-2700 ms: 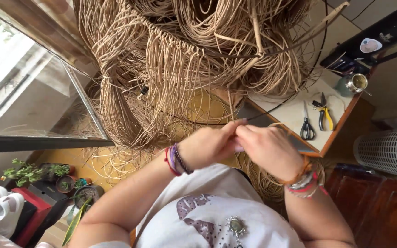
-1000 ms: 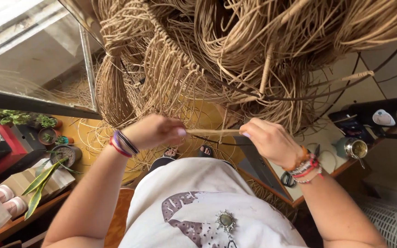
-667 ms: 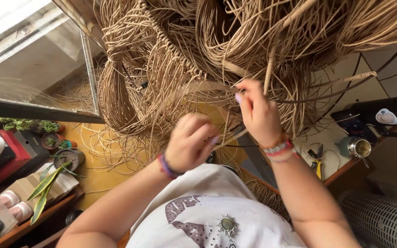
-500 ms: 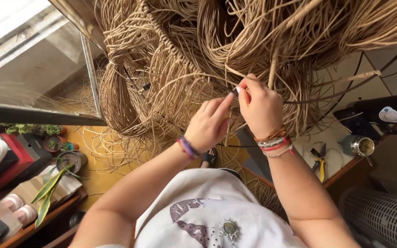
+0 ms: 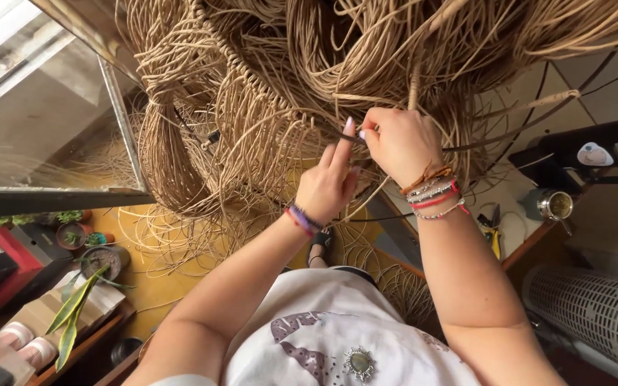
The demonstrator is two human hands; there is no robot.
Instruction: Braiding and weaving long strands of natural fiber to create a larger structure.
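A big tangle of tan rattan strands (image 5: pixel 266 86) hangs in front of me, woven and bundled. My right hand (image 5: pixel 397 143) is closed on a thin strand at the lower edge of the mass. My left hand (image 5: pixel 329 184) reaches up beside it, index finger extended and touching the same strand near a dark wire frame rod (image 5: pixel 509 132). Both wrists carry bead and cord bracelets.
A glass window pane (image 5: pixel 44 121) stands at the left. Small potted plants (image 5: pixel 84 246) sit below it on a yellow floor. At the right, a white work surface holds pliers (image 5: pixel 493 232) and a metal cup (image 5: pixel 556 205). A white tower fan (image 5: pixel 595 314) lies at the lower right.
Both hands rose from waist height, where they stretched a strand between them, up to the rattan mass. They came together there and now pinch a strand at its lower edge.
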